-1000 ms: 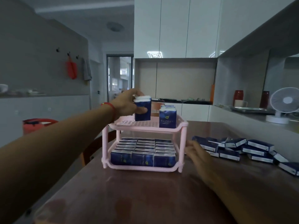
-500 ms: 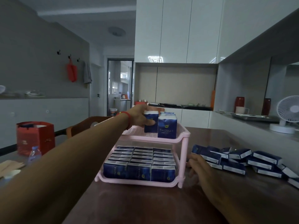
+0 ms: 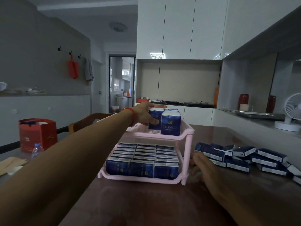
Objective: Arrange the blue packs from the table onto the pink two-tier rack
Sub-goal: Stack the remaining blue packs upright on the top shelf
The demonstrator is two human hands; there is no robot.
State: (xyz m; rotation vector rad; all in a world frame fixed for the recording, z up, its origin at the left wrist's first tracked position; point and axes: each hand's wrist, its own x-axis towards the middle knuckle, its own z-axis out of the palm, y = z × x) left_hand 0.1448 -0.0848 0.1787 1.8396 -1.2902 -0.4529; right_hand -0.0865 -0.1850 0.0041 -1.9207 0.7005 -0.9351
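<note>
The pink two-tier rack stands on the brown table. Its lower tier is filled with several upright blue packs. On the upper tier my left hand grips a blue pack, which stands on the tier against other upright packs at the right. My right hand rests on the table beside the rack's right front leg, fingers spread, holding nothing. A heap of loose blue packs lies on the table just right of that hand.
A red gift bag, a water bottle and a wooden chair back are at the left. A white fan and a steel tray sit on the counter at the right.
My left hand has carried its pack rightward and lowered it onto the upper tier against the standing packs. My right hand has stayed by the rack's right leg. The view shifted.
</note>
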